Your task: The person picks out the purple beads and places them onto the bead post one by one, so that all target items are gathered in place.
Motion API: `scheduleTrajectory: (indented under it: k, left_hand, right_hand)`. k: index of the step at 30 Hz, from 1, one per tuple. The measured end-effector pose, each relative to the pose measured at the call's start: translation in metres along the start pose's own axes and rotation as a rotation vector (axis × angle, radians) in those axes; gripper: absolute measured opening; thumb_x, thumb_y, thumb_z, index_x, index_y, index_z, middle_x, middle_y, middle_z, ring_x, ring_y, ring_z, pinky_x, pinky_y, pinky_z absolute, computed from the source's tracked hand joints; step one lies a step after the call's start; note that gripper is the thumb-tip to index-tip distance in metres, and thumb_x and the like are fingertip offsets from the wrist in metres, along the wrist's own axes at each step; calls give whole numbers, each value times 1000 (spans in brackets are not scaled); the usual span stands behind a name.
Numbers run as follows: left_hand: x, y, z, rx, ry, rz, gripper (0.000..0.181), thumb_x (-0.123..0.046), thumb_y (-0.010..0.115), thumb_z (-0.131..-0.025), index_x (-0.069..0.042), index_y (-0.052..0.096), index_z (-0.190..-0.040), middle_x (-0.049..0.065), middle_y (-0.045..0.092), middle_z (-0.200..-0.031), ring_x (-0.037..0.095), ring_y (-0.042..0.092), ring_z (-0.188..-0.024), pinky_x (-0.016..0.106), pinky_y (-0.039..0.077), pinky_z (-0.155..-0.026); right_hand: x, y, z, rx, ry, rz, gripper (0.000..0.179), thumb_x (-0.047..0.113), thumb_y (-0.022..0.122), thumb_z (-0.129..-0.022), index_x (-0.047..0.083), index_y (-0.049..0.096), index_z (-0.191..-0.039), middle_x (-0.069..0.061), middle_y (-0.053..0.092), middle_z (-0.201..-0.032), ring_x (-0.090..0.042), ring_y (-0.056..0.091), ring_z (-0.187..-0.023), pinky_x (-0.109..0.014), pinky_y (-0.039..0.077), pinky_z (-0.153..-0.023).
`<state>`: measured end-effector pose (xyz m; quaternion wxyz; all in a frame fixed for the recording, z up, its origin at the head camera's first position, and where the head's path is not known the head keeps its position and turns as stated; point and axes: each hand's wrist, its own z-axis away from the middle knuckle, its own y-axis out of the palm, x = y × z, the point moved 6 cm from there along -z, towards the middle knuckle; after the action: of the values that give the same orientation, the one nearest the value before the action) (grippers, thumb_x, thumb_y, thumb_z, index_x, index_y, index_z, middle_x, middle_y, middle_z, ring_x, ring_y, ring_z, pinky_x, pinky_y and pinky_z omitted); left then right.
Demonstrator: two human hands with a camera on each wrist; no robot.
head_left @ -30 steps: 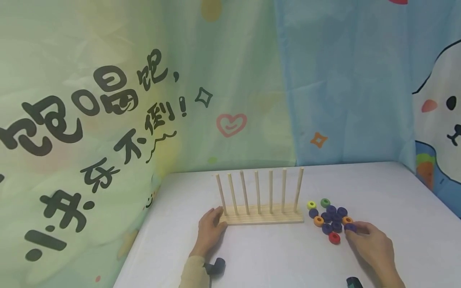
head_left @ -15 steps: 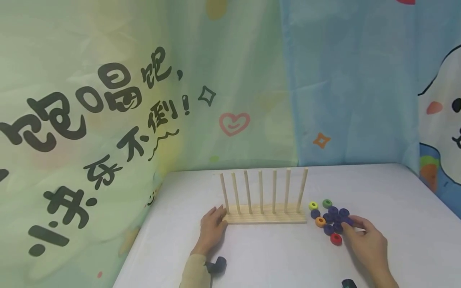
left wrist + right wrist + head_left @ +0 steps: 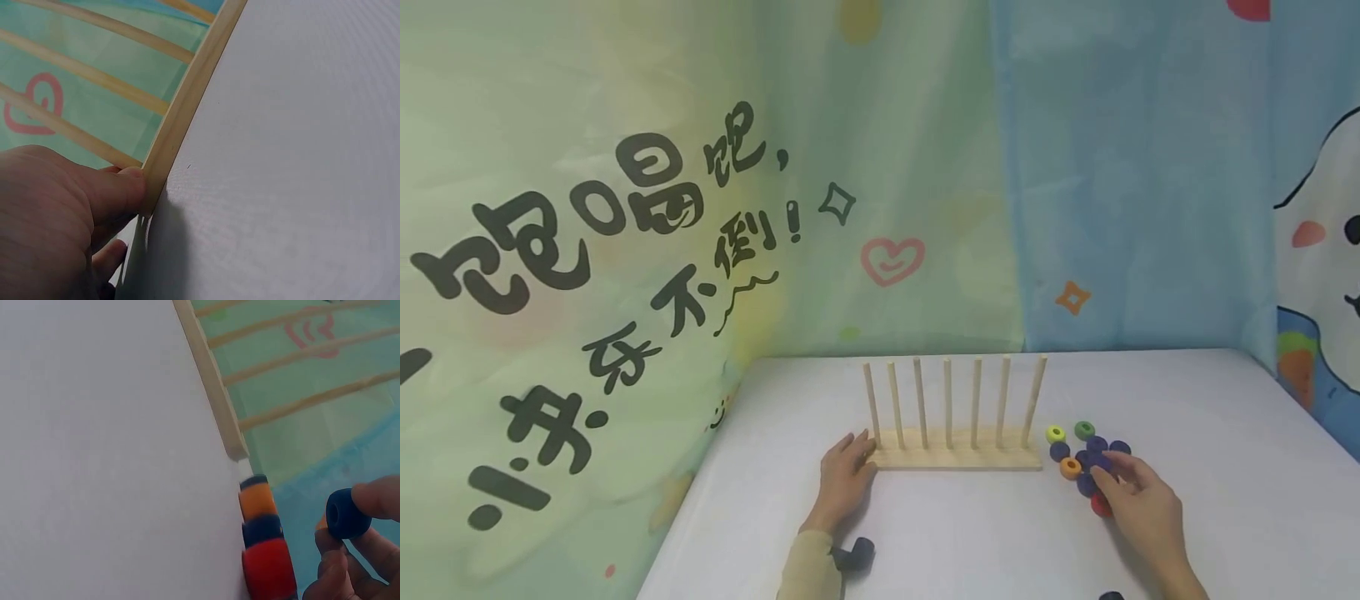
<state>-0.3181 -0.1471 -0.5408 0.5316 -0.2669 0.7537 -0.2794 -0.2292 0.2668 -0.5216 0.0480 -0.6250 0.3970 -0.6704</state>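
A wooden peg rack (image 3: 958, 458), a flat base with several upright pegs, stands on the white table. My left hand (image 3: 844, 479) grips its left end; in the left wrist view the thumb (image 3: 122, 190) presses the base's front edge. My right hand (image 3: 1146, 508) pinches a dark blue ring bead (image 3: 345, 514) between thumb and fingers, raised above the table in the right wrist view. Beneath and beside that hand lies a cluster of beads: dark blue ones, a yellow bead (image 3: 1056, 433), a green bead (image 3: 1084, 430), an orange bead (image 3: 1071, 468) and a red bead (image 3: 1101, 505), partly hidden by the hand.
The bead cluster sits just right of the rack on the white table (image 3: 970, 533). A printed curtain (image 3: 880, 167) hangs behind the table and along its left side. A dark wrist-worn device (image 3: 857, 554) juts out beside my left sleeve.
My right hand has lifted the dark blue bead from the cluster's right side and moved left over the other beads. My left hand keeps its hold on the rack; the head view has shifted slightly.
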Motion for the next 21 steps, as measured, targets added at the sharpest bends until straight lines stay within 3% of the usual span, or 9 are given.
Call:
scheduleTrajectory:
  k: [3, 5, 12, 16, 21]
  left_hand:
    - [1, 0, 1, 13, -9, -5, 35, -9, 61, -88, -6, 65, -123, 12, 54, -141, 40, 41, -135, 64, 23, -110]
    - [0, 0, 1, 23, -14, -6, 36, -10, 60, -89, -7, 64, -125, 12, 54, -142, 39, 40, -136, 63, 23, -111]
    - [-6, -3, 0, 38, -23, -1, 36, -13, 56, -93, -8, 62, -128, 11, 52, -144, 38, 38, -137, 61, 21, -113]
    - [-8, -3, 0, 35, -23, -4, 36, -13, 57, -92, -8, 63, -127, 11, 53, -143, 38, 38, -137, 61, 21, -113]
    - [-8, -3, 1, 24, -29, -6, 35, -12, 57, -91, -7, 64, -125, 12, 54, -141, 38, 40, -136, 61, 21, -113]
  right_hand:
    - [10, 5, 4, 8, -56, 1, 42, 29, 66, -93, 3, 59, -125, -24, 69, -104, -20, 59, -58, -26, 45, -49]
    - [18, 8, 6, 8, -99, -18, 40, 27, 70, -91, 4, 61, -122, -16, 69, -93, -11, 52, -50, -22, 40, -44]
    - [41, 22, 15, 48, -261, -73, 34, 19, 73, -87, 5, 65, -117, -13, 70, -92, -5, 53, -55, -20, 43, -47]
    - [49, 31, 20, 56, -295, -92, 33, 18, 75, -86, 7, 66, -115, -9, 71, -85, -2, 56, -63, -19, 46, -50]
    - [62, 40, 26, 97, -307, -108, 33, 20, 75, -86, 9, 66, -116, -8, 71, -89, -1, 46, -51, -20, 40, -44]
